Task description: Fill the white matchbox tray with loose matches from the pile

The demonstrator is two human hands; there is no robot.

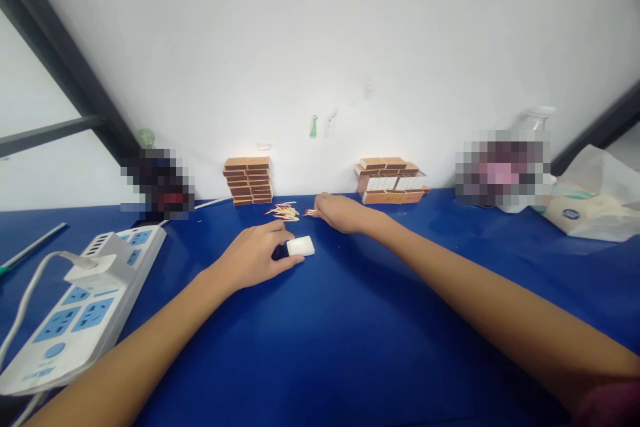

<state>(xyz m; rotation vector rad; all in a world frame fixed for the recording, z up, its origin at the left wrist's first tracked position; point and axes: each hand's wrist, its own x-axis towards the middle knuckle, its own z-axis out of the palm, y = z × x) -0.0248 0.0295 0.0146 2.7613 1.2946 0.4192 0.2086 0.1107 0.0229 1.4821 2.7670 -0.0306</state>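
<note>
My left hand grips a small white matchbox tray by its left end, thumb at the near side and fingers at the far side. The tray rests on the blue table. Just beyond it lies a loose pile of matches with red heads and pale sticks. To the right of that pile, my right hand is closed in a pinch on a few matches, their red heads pointing left. How many it holds is partly hidden by the fingers.
Matchboxes are stacked in two columns by the wall; another stack stands further right, some boxes showing white. A power strip with a plugged-in white adapter lies at left. A plastic tissue pack sits at right.
</note>
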